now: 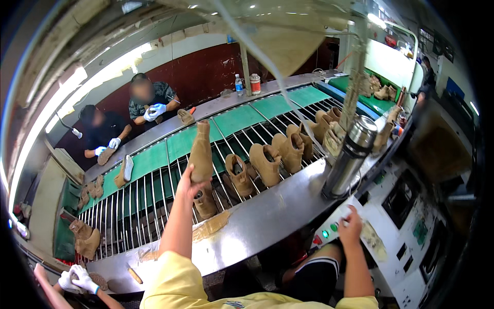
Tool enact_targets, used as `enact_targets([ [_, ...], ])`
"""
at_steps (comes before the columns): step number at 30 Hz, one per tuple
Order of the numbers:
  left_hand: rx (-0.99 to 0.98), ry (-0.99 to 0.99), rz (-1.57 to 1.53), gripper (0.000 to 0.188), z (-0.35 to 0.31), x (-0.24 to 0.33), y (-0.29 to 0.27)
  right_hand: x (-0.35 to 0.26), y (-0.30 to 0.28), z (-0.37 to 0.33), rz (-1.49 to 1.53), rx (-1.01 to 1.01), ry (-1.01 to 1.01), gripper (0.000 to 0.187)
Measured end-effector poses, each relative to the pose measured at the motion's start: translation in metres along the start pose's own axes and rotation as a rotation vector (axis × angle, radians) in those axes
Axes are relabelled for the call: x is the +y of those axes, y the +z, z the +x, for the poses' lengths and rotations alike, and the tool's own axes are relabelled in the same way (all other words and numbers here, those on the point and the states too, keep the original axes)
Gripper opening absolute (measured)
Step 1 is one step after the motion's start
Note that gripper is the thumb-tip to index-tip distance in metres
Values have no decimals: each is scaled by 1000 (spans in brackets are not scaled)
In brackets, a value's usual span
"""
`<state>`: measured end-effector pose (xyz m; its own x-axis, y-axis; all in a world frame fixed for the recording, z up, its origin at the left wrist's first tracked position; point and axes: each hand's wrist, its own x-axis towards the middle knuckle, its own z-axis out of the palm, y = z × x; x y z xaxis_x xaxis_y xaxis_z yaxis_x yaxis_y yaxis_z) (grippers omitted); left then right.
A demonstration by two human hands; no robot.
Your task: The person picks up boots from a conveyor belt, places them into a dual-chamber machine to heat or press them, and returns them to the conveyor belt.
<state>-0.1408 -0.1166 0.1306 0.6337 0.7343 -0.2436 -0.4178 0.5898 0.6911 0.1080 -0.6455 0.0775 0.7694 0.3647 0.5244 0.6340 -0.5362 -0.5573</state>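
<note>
Gripping a tan boot [201,153], the left hand [191,181] reaches forward beyond the near steel ledge [252,234]. Its thumb presses along the boot's side while the other fingers curl partly out of sight. The boot rises straight up from the fingers, over the bars of the conveyor [142,206]; its long axis runs close to upright in the view, narrow end uppermost and the broader end in the grasp.

Just below that grasp, a second boot [206,205] stands at the near edge of the bars; whether the two touch cannot be told. To the right, a row of similar boots [267,166] stretches away along the conveyor, and the left hand is the nearer one to both the held boot and the start of that row.

The right hand [351,226] is well apart, near a steel flask [346,167] and a pale control panel [383,260] with a lit green button [325,234]. Its fingers are partly curled; whether they pinch something small or touch the panel cannot be told.

Across the conveyor, a co-worker's gloved hands [154,112] hold a piece of footwear.
</note>
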Motion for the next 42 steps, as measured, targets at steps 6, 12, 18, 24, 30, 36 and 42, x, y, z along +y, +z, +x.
enact_targets([
  [6,-241,-67,-55,81,-238,-102,1,-103,64,-48,1541,-652,661,43],
  [12,-452,-460,-5,80,-357,-179,8,-166,30,-68,2423,-708,876,63],
  [18,-322,-540,235,50,-353,-205,26,-119,-23,-135,2592,-568,858,64],
  [24,-350,-463,556,39,-315,-243,43,-24,-36,-151,2355,-1332,828,47],
  [30,-523,-337,947,41,-271,-273,81,-30,-95,-199,2174,-1159,1244,41],
  [36,-914,-137,1198,38,-279,-313,159,-9,-93,-254,2464,-1030,1137,51],
  [42,-745,23,659,13,-333,-278,190,-32,-184,-220,2184,-291,1103,68],
])
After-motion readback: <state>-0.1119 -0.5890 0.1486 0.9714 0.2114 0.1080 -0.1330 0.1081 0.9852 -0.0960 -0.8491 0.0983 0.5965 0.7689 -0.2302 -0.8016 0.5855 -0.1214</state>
